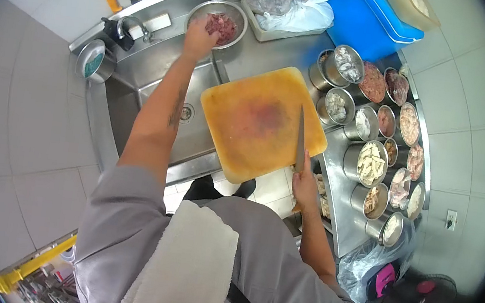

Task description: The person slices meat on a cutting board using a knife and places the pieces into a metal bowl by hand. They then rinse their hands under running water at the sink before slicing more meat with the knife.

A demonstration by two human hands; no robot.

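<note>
Reaching: left hand (200, 38) at the meat (222, 28) in the bowl (241, 17); whether its grip is closed, I cannot tell.
Knife (302, 131): over the board (261, 123), right hand (305, 186) with its grip clamped on it; best held low.
Board: juts past the surface (270, 49) edge; heavy pressing there may tip it.

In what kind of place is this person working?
Probably a commercial kitchen: there is a metal sink, a large cutting board and many metal containers of food.

Left hand (200, 38) extends far forward; right hand (305, 187) curls closed, nearer.
</note>
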